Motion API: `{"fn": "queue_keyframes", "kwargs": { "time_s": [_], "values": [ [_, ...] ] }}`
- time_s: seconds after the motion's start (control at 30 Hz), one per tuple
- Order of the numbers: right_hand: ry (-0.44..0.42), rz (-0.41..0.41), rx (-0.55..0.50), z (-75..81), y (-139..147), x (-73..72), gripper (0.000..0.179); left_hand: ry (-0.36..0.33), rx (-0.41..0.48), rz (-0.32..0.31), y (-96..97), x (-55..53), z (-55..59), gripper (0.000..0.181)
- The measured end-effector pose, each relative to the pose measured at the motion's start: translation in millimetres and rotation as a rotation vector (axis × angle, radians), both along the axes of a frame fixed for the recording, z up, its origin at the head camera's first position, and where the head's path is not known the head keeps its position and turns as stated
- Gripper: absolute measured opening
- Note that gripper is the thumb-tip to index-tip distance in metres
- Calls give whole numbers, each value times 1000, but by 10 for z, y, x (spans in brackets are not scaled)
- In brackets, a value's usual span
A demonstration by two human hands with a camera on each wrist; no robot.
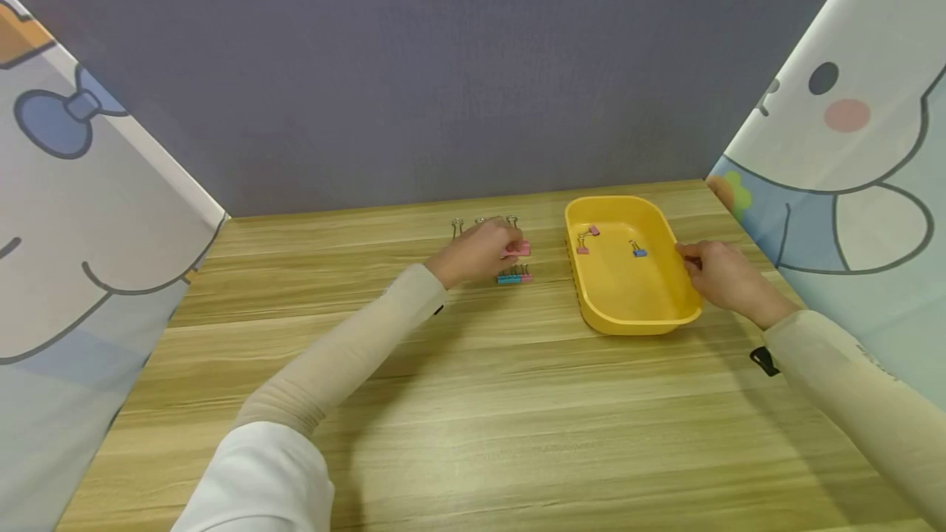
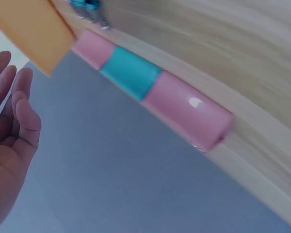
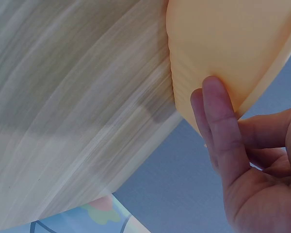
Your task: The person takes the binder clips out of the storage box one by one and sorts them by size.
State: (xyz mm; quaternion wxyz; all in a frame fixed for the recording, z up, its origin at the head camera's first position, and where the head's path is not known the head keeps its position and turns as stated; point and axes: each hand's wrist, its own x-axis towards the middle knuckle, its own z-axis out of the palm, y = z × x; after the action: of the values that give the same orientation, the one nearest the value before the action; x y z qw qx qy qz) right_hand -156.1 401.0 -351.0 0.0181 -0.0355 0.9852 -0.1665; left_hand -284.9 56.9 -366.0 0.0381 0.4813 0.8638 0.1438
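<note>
Large binder clips stand in a row near the back of the table, a pink clip (image 2: 189, 109) and a teal clip (image 2: 131, 70) among them. My left hand (image 1: 480, 253) hovers over this row, partly hiding it, fingertips beside a pink binder clip (image 1: 523, 249). Its fingers are loosely bent in the left wrist view, with nothing visible between them. In front lies a row of small teal and pink binder clips (image 1: 510, 278). My right hand (image 1: 720, 276) pinches the right rim of a yellow tray (image 1: 636, 327), fingers against the outer wall.
Inside the tray lie two small pink binder clips (image 1: 583, 249) and a blue binder clip (image 1: 640, 253). A grey panel (image 1: 443, 80) rises behind the wooden table (image 1: 517, 417). Cartoon-printed panels (image 1: 872, 154) stand on both sides.
</note>
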Motion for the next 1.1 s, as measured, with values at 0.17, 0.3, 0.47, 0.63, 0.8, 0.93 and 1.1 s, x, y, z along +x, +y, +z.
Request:
{"fn": "queue_keyframes", "kwargs": {
  "time_s": [0.17,0.3,0.47,0.63,0.8,0.93,1.1],
  "values": [
    [-21,-7,-2,-8,16,3,36,61,15,-53,125,44,58,13],
    [-27,-7,-8,-7,10,8,37,61,15,-70,224,82,94,16],
    [-4,-2,7,-13,2,13,36,72,21,-83,357,117,140,18],
    [21,7,22,-14,0,17,35,64,75,-99,493,145,161,19],
    [21,8,15,-12,4,13,35,48,133,-125,652,170,161,19],
    [14,3,7,-9,0,12,35,36,129,-125,773,191,167,23],
    [10,4,-2,-6,-6,12,35,0,103,-116,904,217,186,23]
  ]
}}
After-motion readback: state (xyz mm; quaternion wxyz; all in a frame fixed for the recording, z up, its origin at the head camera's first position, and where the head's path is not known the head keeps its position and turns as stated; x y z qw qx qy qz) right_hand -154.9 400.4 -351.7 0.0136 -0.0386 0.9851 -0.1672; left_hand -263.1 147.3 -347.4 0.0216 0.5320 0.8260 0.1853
